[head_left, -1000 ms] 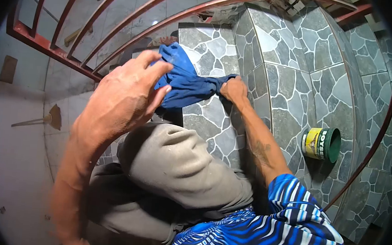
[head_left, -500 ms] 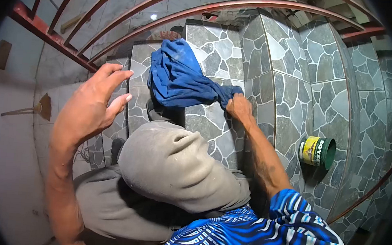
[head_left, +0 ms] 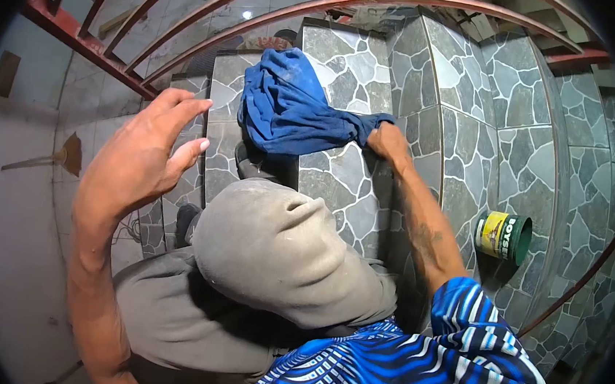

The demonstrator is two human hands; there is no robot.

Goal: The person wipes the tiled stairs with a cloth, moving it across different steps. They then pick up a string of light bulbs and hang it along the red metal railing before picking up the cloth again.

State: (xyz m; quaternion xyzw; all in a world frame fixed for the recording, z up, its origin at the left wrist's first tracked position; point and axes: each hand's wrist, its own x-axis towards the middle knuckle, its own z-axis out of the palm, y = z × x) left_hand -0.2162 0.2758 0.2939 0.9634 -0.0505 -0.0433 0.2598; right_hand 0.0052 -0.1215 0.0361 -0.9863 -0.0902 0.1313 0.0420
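Note:
My right hand [head_left: 388,141] is closed around the bunched, twisted end of a blue cloth [head_left: 286,106]. The rest of the cloth spreads out in loose folds to the left, over steps tiled in a grey stone pattern [head_left: 330,187]. My left hand [head_left: 135,151] is raised at the left, fingers curved and thumb apart, holding nothing. It appears nearer the camera than the cloth and does not touch it. Between my arms is my bent knee in dusty grey trousers [head_left: 280,248].
A green paint bucket [head_left: 502,237] with a yellow label lies on its side at the right. Red metal railing [head_left: 338,8] curves across the top. A brush-like tool [head_left: 69,154] lies at the far left. Tiled walls [head_left: 423,78] rise beside the steps.
My right hand has shifted a little farther forward with the end of the cloth in its grip. The view has tilted slightly. My left hand stays raised in nearly the same pose.

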